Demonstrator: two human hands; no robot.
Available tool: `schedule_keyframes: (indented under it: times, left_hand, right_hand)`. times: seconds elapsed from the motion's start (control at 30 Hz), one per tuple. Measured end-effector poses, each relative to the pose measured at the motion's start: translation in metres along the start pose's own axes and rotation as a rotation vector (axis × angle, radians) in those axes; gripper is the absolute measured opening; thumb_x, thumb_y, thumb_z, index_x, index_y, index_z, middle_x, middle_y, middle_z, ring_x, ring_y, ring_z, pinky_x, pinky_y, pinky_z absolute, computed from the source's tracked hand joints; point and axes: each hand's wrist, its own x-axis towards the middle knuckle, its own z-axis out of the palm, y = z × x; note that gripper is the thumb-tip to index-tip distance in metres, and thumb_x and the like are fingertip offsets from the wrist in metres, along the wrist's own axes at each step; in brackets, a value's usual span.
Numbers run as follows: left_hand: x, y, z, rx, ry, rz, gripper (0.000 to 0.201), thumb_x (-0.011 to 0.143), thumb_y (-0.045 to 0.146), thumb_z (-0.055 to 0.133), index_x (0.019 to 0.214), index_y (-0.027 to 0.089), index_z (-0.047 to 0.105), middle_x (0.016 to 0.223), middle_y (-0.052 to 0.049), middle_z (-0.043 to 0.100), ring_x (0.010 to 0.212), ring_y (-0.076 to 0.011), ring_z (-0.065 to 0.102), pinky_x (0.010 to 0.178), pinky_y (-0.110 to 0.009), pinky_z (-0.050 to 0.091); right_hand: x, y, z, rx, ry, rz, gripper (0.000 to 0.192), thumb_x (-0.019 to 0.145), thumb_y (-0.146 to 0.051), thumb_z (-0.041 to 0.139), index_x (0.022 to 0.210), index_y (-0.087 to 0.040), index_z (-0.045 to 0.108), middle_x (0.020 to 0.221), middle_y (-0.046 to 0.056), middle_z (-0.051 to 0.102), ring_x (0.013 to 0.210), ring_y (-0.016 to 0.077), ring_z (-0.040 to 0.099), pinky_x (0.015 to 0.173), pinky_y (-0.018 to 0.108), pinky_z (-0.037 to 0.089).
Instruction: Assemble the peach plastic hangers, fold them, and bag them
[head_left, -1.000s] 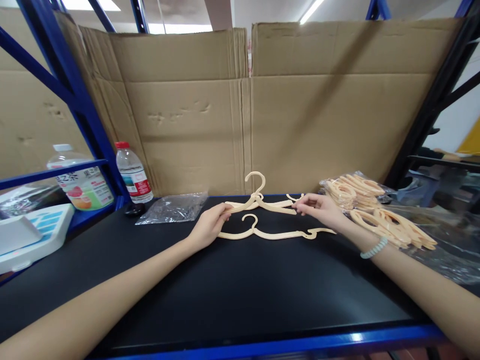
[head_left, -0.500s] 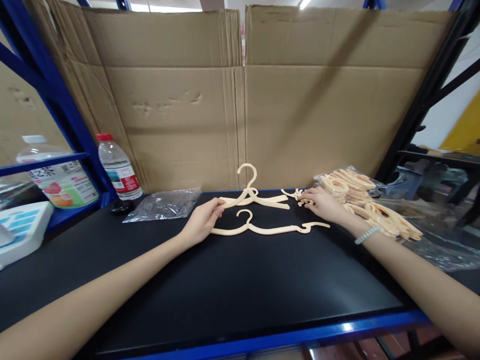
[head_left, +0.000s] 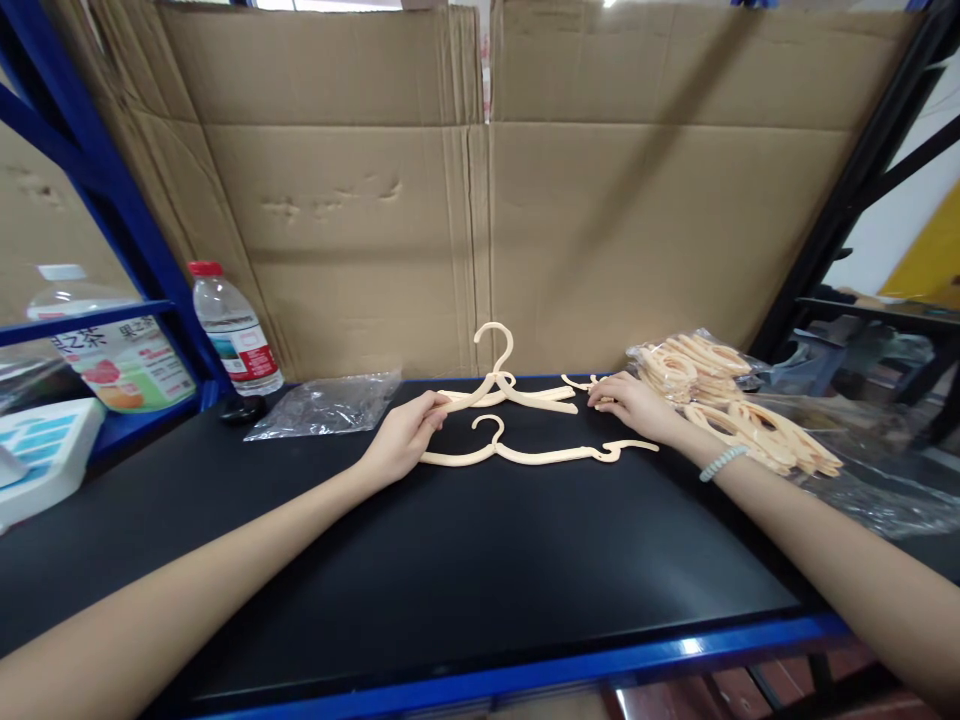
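My left hand (head_left: 401, 435) is closed on the left end of a cream plastic clothes hanger (head_left: 553, 404), whose hook points up and whose arms cross near the neck. In front of it on the black table lies a second cream hanger (head_left: 540, 458), with a curved end piece (head_left: 626, 446) at its right side. My left hand hides this hanger's left end. My right hand (head_left: 634, 405) rests over a few small cream hanger end pieces (head_left: 576, 384), its fingertips pinched on one that is mostly covered.
Right of my right hand are a plastic-wrapped stack of hanger parts (head_left: 694, 360) and several looser parts (head_left: 784, 435) on clear plastic. At left lie a flat clear bag (head_left: 326, 405) and a black round object (head_left: 242, 409), beside a red-capped bottle (head_left: 244, 345). Cardboard (head_left: 360, 240) walls the back.
My right hand's fingers have closed in over the small end pieces, covering more of them. My left hand keeps its hold on the hanger. The view has tilted down slightly.
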Motion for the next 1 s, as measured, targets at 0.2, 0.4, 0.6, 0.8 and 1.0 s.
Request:
schedule_keyframes:
  times: [0.2,0.4,0.6,0.8,1.0]
  left_hand:
    - [0.0,0.0,0.0,-0.007,0.01,0.005,0.018,0.09,0.024,0.037,0.097,0.019,0.053,0.072,0.001,0.058,0.066,-0.0148,0.056,0.067,-0.026,0.043]
    - [0.0,-0.001,0.0,-0.021,0.015,0.022,0.016,0.089,0.023,0.039,0.095,0.019,0.054,0.072,0.001,0.058,0.066,-0.0147,0.056,0.067,-0.026,0.043]
    - [-0.002,0.0,0.0,-0.045,0.026,0.025,0.016,0.09,0.023,0.039,0.093,0.019,0.054,0.071,0.001,0.057,0.065,-0.0143,0.055,0.065,-0.026,0.042]
    - [-0.002,-0.002,0.001,-0.067,0.011,0.003,0.014,0.09,0.025,0.039,0.094,0.019,0.052,0.072,0.001,0.056,0.067,-0.0152,0.055,0.066,-0.027,0.042]
    - [-0.003,-0.004,0.002,-0.068,-0.015,0.014,0.014,0.09,0.024,0.039,0.094,0.019,0.051,0.075,0.0,0.057,0.071,-0.0162,0.055,0.069,-0.029,0.043]
  right_hand:
    - [0.002,-0.006,-0.004,0.249,0.236,0.197,0.024,0.086,-0.037,0.049,0.09,-0.022,0.068,0.091,0.007,0.069,0.086,0.0222,0.06,0.079,0.037,0.048]
    - [0.005,-0.011,-0.014,0.532,0.524,0.362,0.022,0.077,-0.038,0.058,0.085,-0.018,0.066,0.089,0.006,0.069,0.072,0.0151,0.059,0.065,0.028,0.046]
    - [0.001,-0.03,-0.024,0.931,0.613,0.516,0.026,0.072,-0.039,0.066,0.088,-0.019,0.062,0.095,0.006,0.068,0.053,0.0076,0.053,0.049,0.022,0.042]
    - [0.001,-0.053,-0.017,1.075,0.455,0.552,0.028,0.068,-0.037,0.073,0.087,-0.018,0.065,0.084,0.006,0.069,0.073,0.0147,0.064,0.068,0.027,0.053]
    - [0.0,-0.066,-0.009,1.018,0.416,0.523,0.063,0.06,-0.022,0.078,0.117,-0.026,0.055,0.103,0.002,0.06,0.064,0.0107,0.063,0.06,0.025,0.053]
